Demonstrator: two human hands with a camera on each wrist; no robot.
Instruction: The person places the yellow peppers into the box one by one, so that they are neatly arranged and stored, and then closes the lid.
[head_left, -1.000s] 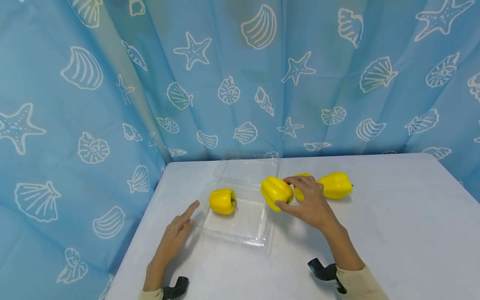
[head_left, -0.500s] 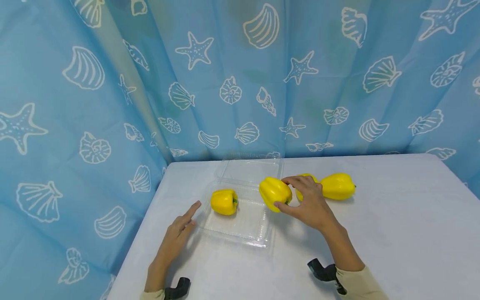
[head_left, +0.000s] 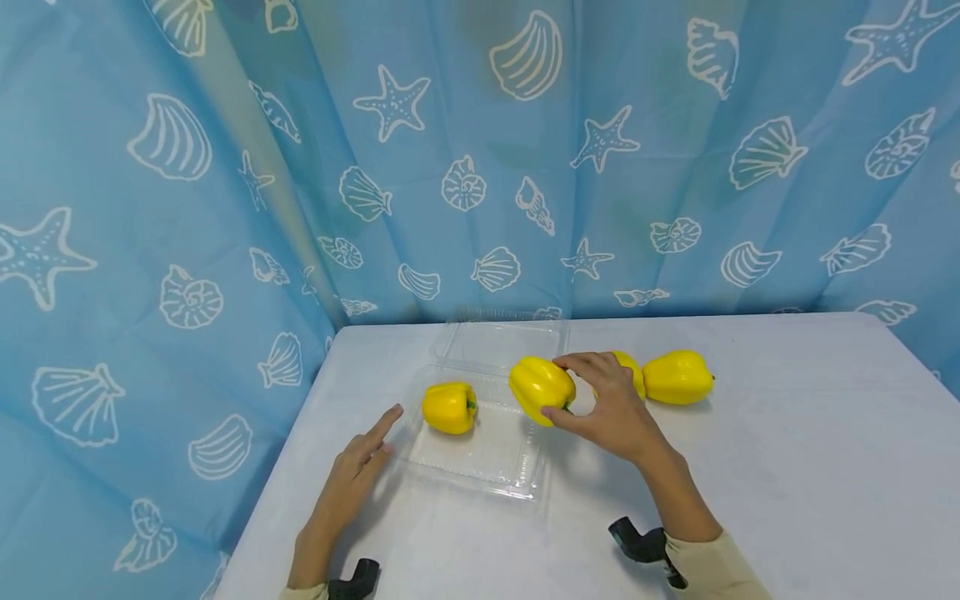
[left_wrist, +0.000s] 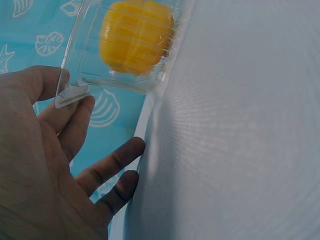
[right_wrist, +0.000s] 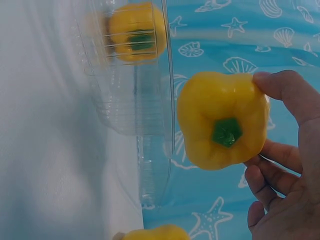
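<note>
And there's the right hand [head_left: 611,412], clamped on a glossy yellow bell pepper with blocky lobes [head_left: 536,390], thumb on one side, fingers on the other! That pepper is up in the air, over the right edge of an open, clear plastic rectangular container [head_left: 472,454], its green stem [right_wrist: 227,132] facing the right wrist camera. Over on the other side, the left hand [head_left: 352,475] has the container's left rim pinched at the corner, thumb above and fingers below, with the other fingers spread down by the table. The two hands are well apart, the container between them.

Inside, one yellow pepper lying on its side [head_left: 445,408] sits in the left part, stem end turned to the right. The clear lid [head_left: 498,343] lies flipped open at the back, near a blue curtain printed with white seashells and starfish [head_left: 675,125]. Right of the container, on the white cloth-covered table [head_left: 810,458], a partly hidden yellow pepper [head_left: 633,373] shows behind the right hand, and just beside it rests a fully visible yellow pepper [head_left: 678,377]. Beige sleeves [head_left: 716,567] and curved black pieces [head_left: 637,542] show at both wrists.
</note>
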